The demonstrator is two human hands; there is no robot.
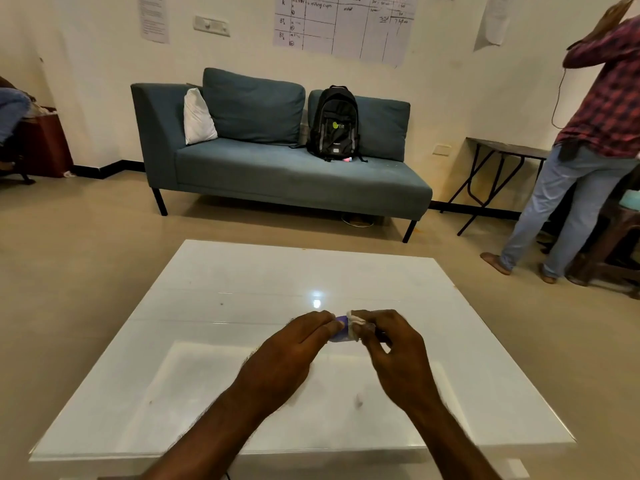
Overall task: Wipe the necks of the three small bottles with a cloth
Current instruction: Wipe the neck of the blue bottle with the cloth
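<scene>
Head view: both hands meet above the middle of a glossy white surface [242, 341]. The left hand [294, 348] has its grip closed around a small purple bottle [338, 332], fingers curled over the top of it so that only a sliver of purple shows between the two hands. The right hand [391, 348] has its grip pinched on a white cloth [355, 322], which is pressed against the bottle's exposed end, just beside the left fingertips. Whether that end is the neck cannot be told, since the fingers and cloth cover most of the bottle. The bottle is held clear of the surface, between the hands; only this one bottle shows. Both forearms reach in from the bottom edge, and a bright spot of light reflects on the surface just beyond the hands.

Past the surface, on a beige floor, stands a blue-grey sofa [277, 168] against the wall. A white pillow [198, 117] leans in its left corner, and a black backpack [334, 124] sits upright on the seat near the right cushion. Papers with handwritten grids hang on the wall [346, 22] above the sofa. At the far right, a person [588, 133] in a red checked shirt and jeans stands turned away, near a dark folding table [502, 150].
</scene>
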